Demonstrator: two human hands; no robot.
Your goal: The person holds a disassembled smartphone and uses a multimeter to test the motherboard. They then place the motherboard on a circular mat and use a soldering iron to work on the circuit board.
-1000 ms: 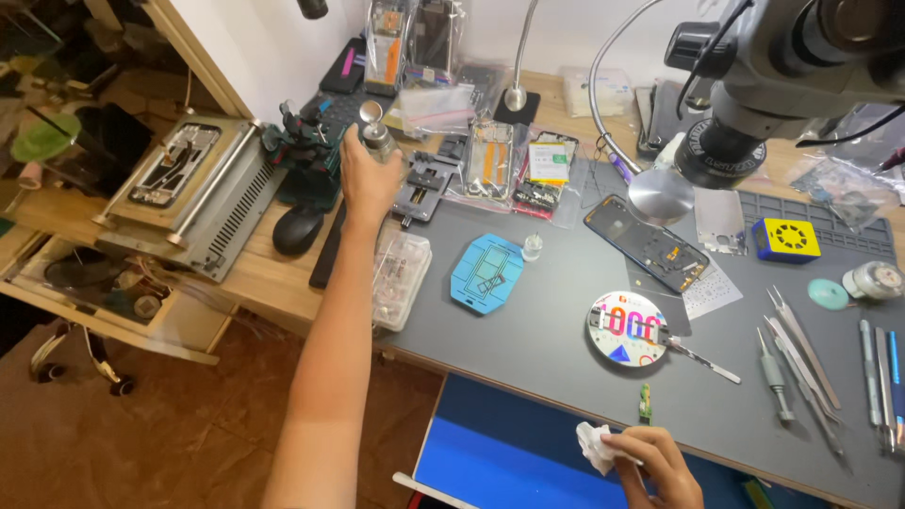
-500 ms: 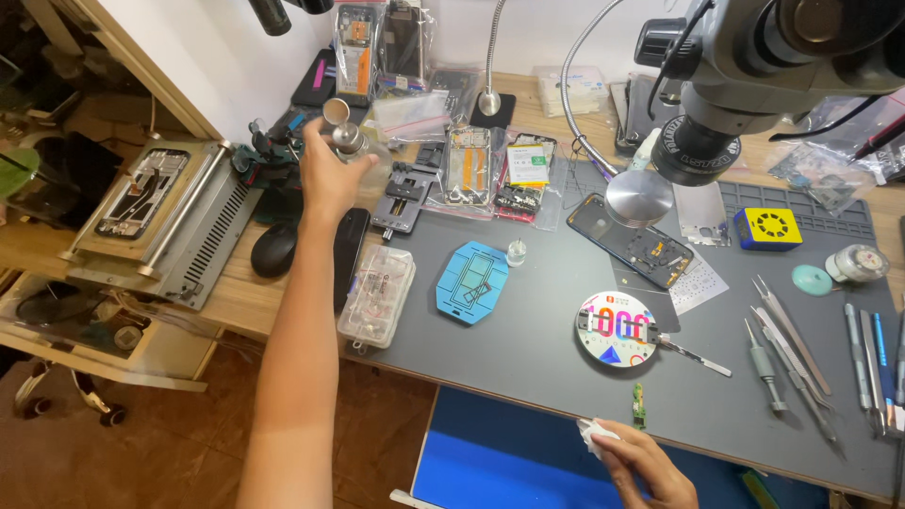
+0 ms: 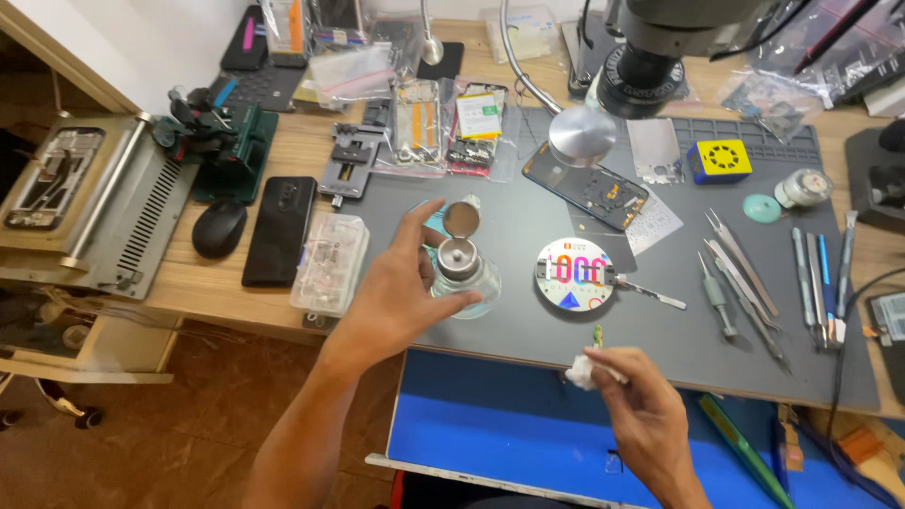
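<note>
My left hand [image 3: 401, 292] grips a clear glass pump bottle [image 3: 462, 273] with a round metal flip lid standing open, and sets it on the grey mat [image 3: 660, 339] near its front left part. My right hand [image 3: 636, 410] pinches a small white wad of tissue [image 3: 582, 372] at the mat's front edge, over a blue panel [image 3: 528, 424]. A round colourful disc [image 3: 577, 273] lies just right of the bottle, with a thin metal tool beside it. A tiny green piece [image 3: 598, 335] lies just above the tissue.
A dark phone back [image 3: 589, 188] lies under the microscope head [image 3: 650, 57]. Tweezers and picks [image 3: 745, 283] lie to the right. A clear parts box [image 3: 330, 262], black phone [image 3: 280, 229], mouse [image 3: 219, 228] and metal machine [image 3: 85, 203] sit to the left.
My left hand has brought the glass bottle from the far left back of the desk down to the mat in front of me. My right hand stays near the front edge with the tissue.
</note>
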